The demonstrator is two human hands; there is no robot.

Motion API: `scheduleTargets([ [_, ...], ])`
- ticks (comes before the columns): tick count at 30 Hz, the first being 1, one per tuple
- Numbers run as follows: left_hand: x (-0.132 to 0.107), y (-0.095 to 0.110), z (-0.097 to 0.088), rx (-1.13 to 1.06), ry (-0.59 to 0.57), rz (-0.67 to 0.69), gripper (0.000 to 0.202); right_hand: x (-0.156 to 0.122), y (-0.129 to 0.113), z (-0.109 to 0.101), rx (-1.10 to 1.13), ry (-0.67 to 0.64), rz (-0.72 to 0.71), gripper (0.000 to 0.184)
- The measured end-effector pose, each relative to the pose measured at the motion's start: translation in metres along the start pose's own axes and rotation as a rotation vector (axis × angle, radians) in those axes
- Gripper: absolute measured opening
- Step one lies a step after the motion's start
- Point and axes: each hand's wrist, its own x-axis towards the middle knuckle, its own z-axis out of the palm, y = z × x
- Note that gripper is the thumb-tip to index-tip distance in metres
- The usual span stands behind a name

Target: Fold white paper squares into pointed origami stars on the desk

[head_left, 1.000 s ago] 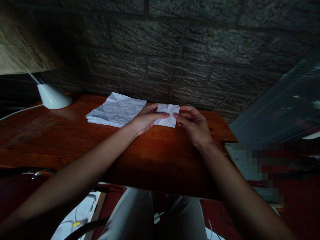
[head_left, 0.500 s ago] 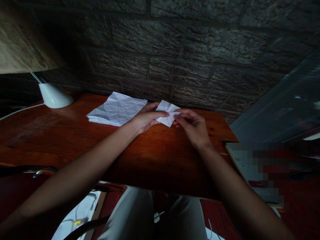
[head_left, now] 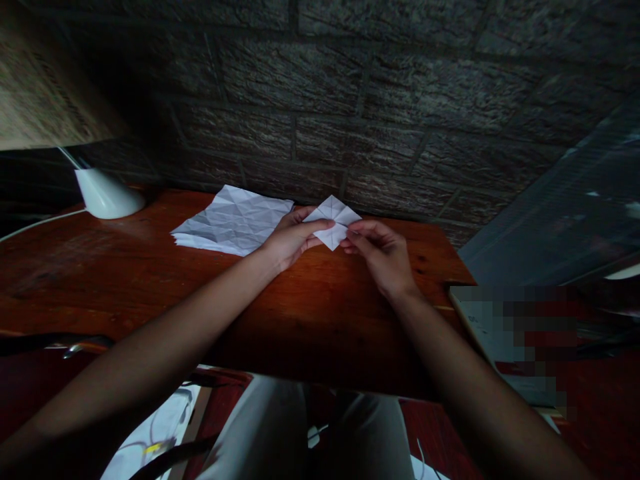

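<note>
A small white folded paper (head_left: pixel 334 211), diamond-shaped with creases crossing at its middle, is held above the wooden table (head_left: pixel 320 300). My left hand (head_left: pixel 295 239) pinches it from the left, thumb on top and fingers behind. At its lower right edge, the thumb and fingertips of my right hand (head_left: pixel 383 252) are pressed together on the paper. Just left of my left hand lies a stack of creased white sheets (head_left: pixel 233 220), their folds making a grid of triangles. The fingers behind the folded paper are partly hidden.
A lamp with a white base (head_left: pixel 110 193) and a large shade (head_left: pixel 45 87) stands at the left, its cord trailing off. A dark brick wall (head_left: pixel 325 100) rises right behind the table. Below the near edge are my legs (head_left: pixel 260 427) and some cables.
The folded paper has turned slightly and shifted a little up and left, so it points more evenly upward. My right hand has slid slightly along its right edge; both hands keep their grip.
</note>
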Motion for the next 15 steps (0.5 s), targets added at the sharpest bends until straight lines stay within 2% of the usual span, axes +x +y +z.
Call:
scheduleTargets([
  [7, -0.0013, 0.0002, 0.0026, -0.033, -0.024, 0.055, 0.040, -0.0007, 0.0004, -0.0007, 0.016, -0.004, -0.002, 0.015],
  [11, 0.0006, -0.0004, 0.0022, -0.081, 0.001, 0.066, 0.033, -0.0032, -0.0024, 0.0021, 0.004, -0.027, 0.003, 0.017],
  [15, 0.0017, -0.0014, 0.0018, -0.109, 0.016, 0.037, 0.026, -0.0047, -0.0042, 0.0036, -0.029, -0.032, 0.010, 0.026],
])
